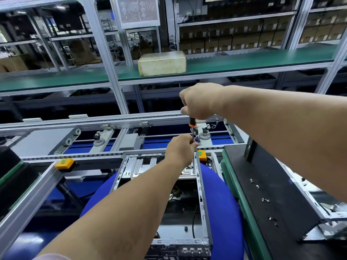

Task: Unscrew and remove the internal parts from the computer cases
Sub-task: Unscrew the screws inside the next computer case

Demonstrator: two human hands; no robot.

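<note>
I take the open silver metal computer case as my landmark; it lies on a round blue cushion in front of me, with its open side up and its port panel at my end. To the left of the case, an orange box with a green button sits on the grey aluminium conveyor frame. At the far end of the case, my left hand is curled, and its fingertips pinch the thin metal shaft of the black and orange screwdriver just above the far right corner of the case. Directly above that, my right hand is closed in a fist round the black handle, so the tool stands almost upright. I cannot see the tip of the tool, because my left fingers hide it. To the right of the case, a flat black panel lies on a green-edged table, and several small silver screws are scattered on it. Far behind the case, a pale rectangular box rests on the green shelf.
</note>
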